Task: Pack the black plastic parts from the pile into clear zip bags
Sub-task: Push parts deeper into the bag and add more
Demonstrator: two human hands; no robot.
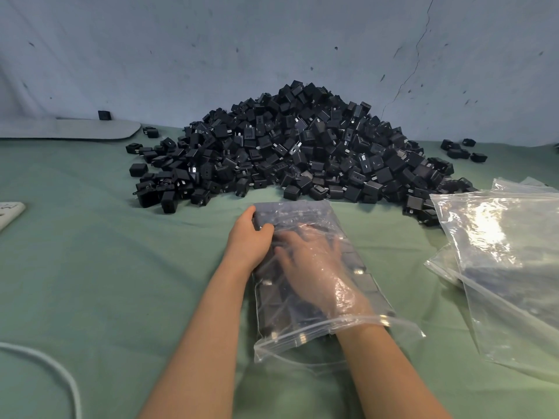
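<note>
A right hand [311,255], fingers spread, settles parts [269,300] inside a bag [290,210] gripped by the left hand [249,237]. At twelve o'clock the pile [287,146] looms large; most packing likely lies ahead.

Head-worn view, facing forward and down, close over table [90,282]

Scuffed grey-blue wall [181,55] w/ crack [417,52] upper rt, behind green cloth-covered table [90,267].
</note>
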